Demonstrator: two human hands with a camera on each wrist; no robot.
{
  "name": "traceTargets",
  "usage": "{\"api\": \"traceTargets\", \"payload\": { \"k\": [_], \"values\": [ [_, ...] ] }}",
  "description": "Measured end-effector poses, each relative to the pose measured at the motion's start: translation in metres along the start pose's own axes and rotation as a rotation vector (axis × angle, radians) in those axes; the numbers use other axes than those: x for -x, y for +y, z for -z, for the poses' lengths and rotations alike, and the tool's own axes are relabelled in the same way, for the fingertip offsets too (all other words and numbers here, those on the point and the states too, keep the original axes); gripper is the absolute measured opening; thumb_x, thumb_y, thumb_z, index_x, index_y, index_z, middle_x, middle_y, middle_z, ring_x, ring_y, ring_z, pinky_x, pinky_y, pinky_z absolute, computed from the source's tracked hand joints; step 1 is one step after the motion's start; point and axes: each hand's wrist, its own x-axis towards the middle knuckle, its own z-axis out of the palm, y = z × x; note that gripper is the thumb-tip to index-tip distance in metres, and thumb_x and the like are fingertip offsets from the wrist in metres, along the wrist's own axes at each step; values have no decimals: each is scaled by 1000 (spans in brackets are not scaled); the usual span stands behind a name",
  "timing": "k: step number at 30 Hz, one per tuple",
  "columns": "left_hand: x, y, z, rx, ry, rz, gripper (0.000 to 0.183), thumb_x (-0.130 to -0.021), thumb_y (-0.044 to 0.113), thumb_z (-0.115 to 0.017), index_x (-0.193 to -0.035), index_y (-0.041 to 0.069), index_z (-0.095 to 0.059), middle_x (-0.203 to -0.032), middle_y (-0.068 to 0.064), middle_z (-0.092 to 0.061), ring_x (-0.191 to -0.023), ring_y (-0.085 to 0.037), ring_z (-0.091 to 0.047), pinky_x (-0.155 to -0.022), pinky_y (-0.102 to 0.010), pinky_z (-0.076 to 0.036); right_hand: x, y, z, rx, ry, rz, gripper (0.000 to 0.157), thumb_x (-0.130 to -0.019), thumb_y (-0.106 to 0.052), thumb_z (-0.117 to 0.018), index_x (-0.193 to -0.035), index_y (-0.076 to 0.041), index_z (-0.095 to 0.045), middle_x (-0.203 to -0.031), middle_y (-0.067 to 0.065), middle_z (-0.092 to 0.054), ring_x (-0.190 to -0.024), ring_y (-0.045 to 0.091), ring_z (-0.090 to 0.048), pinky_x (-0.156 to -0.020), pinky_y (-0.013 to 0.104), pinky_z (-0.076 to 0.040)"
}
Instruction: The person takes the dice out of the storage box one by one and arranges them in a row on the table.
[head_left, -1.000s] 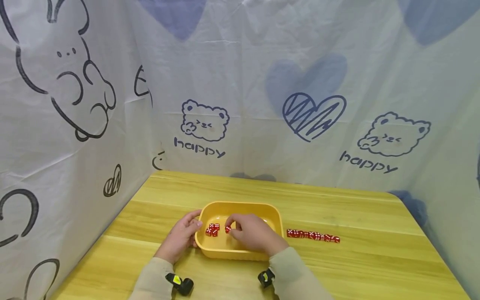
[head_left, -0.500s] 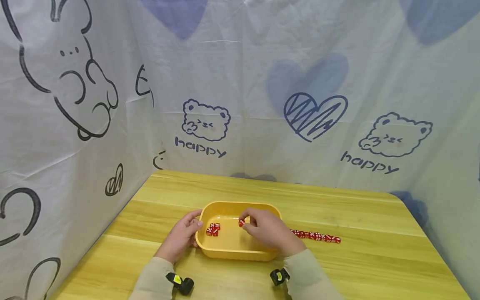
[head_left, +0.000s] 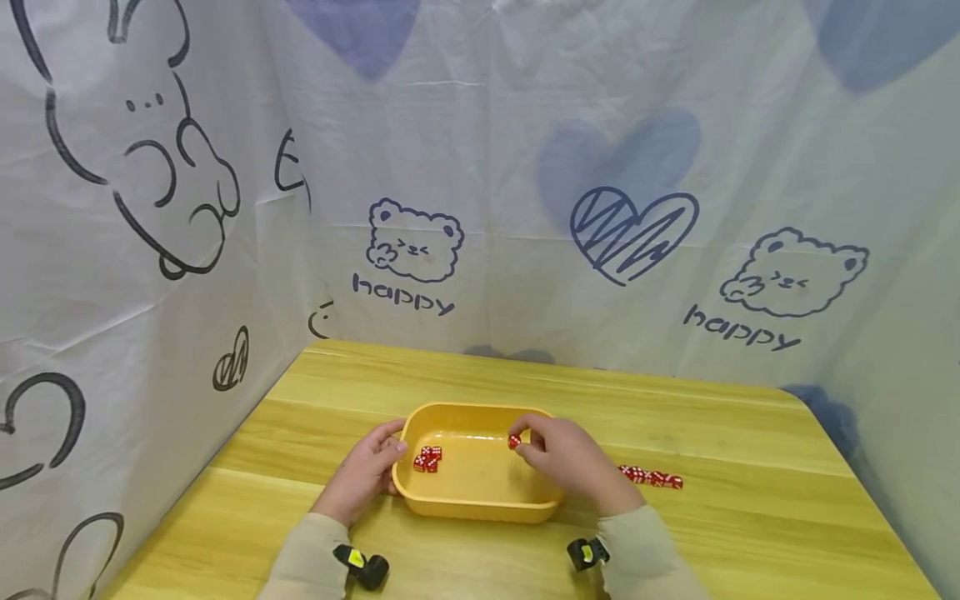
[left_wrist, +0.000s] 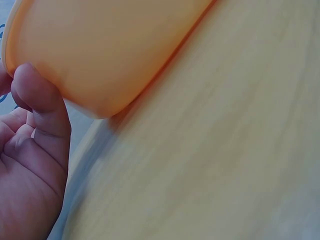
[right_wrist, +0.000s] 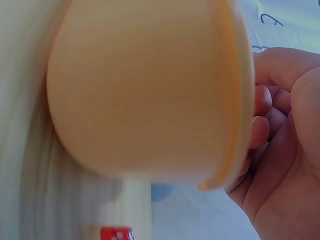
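A yellow plastic basin stands on the table, with a small cluster of red dice inside at its left end. My left hand grips the basin's left rim, thumb at the edge; the left wrist view shows that thumb against the wall. Over the basin's right part, my right hand pinches a single red die between thumb and forefinger. In the right wrist view the basin's wall hides those fingertips and the die they hold.
Right of the basin, a row of red dice lies on the wooden table, its near end hidden behind my right hand. White printed cloth hangs behind the table and along its left side.
My right hand has lifted the die from the basin's middle and carried it rightward, covering part of the row of dice. My left hand has stayed on the rim.
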Motion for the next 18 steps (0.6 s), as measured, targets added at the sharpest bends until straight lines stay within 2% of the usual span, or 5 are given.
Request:
{"api": "traceTargets", "payload": {
  "k": [7, 13, 18],
  "values": [
    [0, 1, 0, -3, -11, -5, 49, -106, 14, -52, -152, 6, -39, -103, -16, -52, -65, -16, -52, -55, -23, -49, 11, 17, 13, 17, 27, -61, 17, -99, -21, -65, -116, -24, -68, -66, -5, -50, -55, 10, -42, -53, 27, -39],
    [0, 0, 2, -9, -14, -9, 49, -106, 13, -52, -153, 6, -38, -103, -17, -52, -64, -16, -52, -55, -23, -49, 21, 31, 22, 18, 33, -106, 20, -100, -20, -64, -120, -20, -68, -67, -4, -52, -56, 13, -48, -53, 28, -42],
    [-1, -1, 1, -7, -12, -7, 50, -105, 14, -53, -153, 6, -38, -103, -16, -52, -65, -16, -52, -55, -23, -49, 29, 42, 30, 24, 39, -155, 21, -100, -20, -65, -120, -22, -68, -68, -4, -54, -57, 14, -49, -54, 29, -43]
  ]
}}
